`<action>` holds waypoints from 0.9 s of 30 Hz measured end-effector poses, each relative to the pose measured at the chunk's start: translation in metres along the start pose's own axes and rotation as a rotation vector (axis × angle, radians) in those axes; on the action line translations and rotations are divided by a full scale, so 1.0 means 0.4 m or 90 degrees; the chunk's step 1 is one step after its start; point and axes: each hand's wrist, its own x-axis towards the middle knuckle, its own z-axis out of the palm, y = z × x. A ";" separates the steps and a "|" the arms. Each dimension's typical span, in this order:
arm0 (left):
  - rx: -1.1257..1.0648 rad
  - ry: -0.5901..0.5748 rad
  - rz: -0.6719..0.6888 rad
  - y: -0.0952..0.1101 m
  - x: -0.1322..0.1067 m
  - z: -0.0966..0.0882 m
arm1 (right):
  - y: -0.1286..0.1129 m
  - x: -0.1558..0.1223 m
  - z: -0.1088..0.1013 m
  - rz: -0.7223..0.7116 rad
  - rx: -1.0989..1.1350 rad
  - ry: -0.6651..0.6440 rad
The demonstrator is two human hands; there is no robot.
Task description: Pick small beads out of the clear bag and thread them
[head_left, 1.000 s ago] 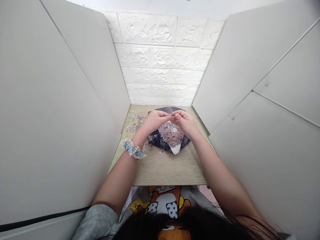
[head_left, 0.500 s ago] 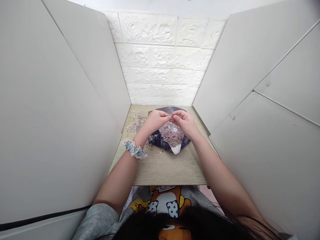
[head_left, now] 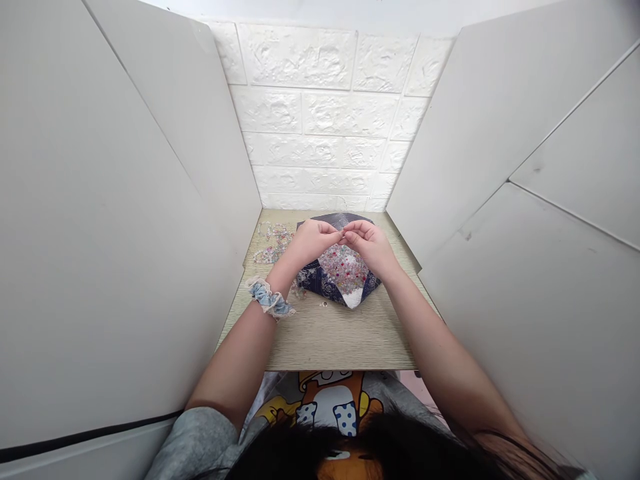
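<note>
My left hand (head_left: 314,239) and my right hand (head_left: 369,244) meet fingertip to fingertip over a heap of small pink, red and clear beads (head_left: 344,268). Both hands are closed in a pinch. What sits between the fingertips is too small to make out. The beads lie in a dark blue patterned wrapper (head_left: 317,283) with folded-open sides and a white inner corner at the front. My wrists partly cover the wrapper's left and right edges.
Strung beads (head_left: 273,243) lie on the left of the wooden tabletop (head_left: 340,340). A few tiny pieces (head_left: 324,305) rest in front of the wrapper. Pale panels (head_left: 210,167) flank both sides, and a white brick-patterned wall (head_left: 320,133) stands behind.
</note>
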 end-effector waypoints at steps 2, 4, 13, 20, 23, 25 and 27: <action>0.007 0.002 -0.002 0.003 -0.002 0.000 | -0.001 0.000 0.001 0.004 -0.008 0.003; 0.017 0.001 -0.004 0.007 -0.003 -0.001 | 0.000 0.001 0.002 0.002 -0.015 -0.001; 0.022 -0.016 0.006 0.004 -0.003 -0.004 | 0.008 0.001 -0.001 -0.024 -0.046 -0.015; -0.024 -0.044 -0.005 0.006 -0.004 -0.009 | 0.001 -0.004 -0.004 -0.081 -0.076 -0.026; -0.040 -0.053 -0.009 0.010 -0.007 -0.011 | 0.004 -0.004 -0.008 -0.093 -0.090 -0.010; -0.048 -0.056 -0.015 0.011 -0.008 -0.012 | 0.007 -0.002 -0.011 -0.101 -0.103 0.001; -0.055 -0.054 -0.020 0.012 -0.009 -0.013 | 0.010 0.000 -0.013 -0.116 -0.114 0.009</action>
